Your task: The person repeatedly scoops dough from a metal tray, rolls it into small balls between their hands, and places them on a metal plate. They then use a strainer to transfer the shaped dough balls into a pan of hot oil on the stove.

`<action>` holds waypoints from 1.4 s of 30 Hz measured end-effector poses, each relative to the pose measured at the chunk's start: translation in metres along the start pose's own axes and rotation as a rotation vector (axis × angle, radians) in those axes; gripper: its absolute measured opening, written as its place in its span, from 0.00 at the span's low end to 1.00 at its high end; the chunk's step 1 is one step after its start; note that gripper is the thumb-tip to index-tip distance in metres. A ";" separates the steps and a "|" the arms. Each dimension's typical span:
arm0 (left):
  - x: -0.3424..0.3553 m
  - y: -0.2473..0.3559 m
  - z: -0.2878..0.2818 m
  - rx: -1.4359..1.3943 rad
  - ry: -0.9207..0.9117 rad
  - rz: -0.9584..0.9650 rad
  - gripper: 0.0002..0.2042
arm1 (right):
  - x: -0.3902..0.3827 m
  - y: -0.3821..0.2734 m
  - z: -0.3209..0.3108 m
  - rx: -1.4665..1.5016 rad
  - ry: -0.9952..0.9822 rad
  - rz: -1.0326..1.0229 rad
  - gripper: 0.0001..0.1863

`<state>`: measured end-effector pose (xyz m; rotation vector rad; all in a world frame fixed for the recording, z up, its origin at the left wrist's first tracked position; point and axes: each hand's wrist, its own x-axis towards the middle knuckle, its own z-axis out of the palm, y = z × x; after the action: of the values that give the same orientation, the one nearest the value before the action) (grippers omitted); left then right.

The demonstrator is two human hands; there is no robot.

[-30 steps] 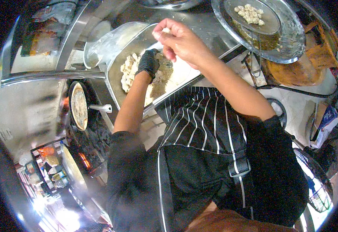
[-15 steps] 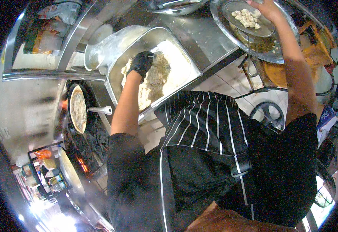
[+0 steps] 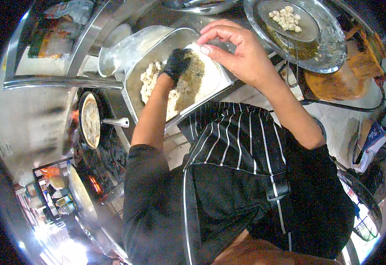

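Note:
A deep rectangular metal pan (image 3: 133,77) holds white flour (image 3: 210,79), a speckled brownish coating and lumpy flour-covered pieces (image 3: 151,79). My left hand (image 3: 176,64), in a black glove, is down in the pan between the lumps and the seasoning; its fingers are too dark and hidden to make out. Bare and open, my right hand (image 3: 241,51) hovers by the pan's far right corner, thumb and fingers apart with nothing between them. Beyond it, a round strainer (image 3: 310,37) carrying a heap of coated pieces (image 3: 285,18) rests over a wide metal bowl (image 3: 334,48).
On the stove at left, a frying pan (image 3: 90,121) with pale contents has its handle pointing toward me. A burner flame (image 3: 95,185) glows nearer. A translucent tub (image 3: 109,59) stands left of the pan; another metal bowl (image 3: 202,6) is at the far edge.
My right hand has left the strainer and come left to the flour pan's corner. My left hand has shifted slightly right within the pan.

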<state>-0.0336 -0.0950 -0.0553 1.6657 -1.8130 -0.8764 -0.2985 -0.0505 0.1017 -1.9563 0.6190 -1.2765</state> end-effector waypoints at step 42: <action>0.073 0.244 0.015 0.175 0.153 0.606 0.10 | -0.007 0.051 0.089 0.880 -0.003 0.584 0.16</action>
<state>-0.2126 -0.1578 0.1159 1.1195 -2.1491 -0.3260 -0.2201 -0.0511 0.0346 -0.9552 0.4569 -0.9293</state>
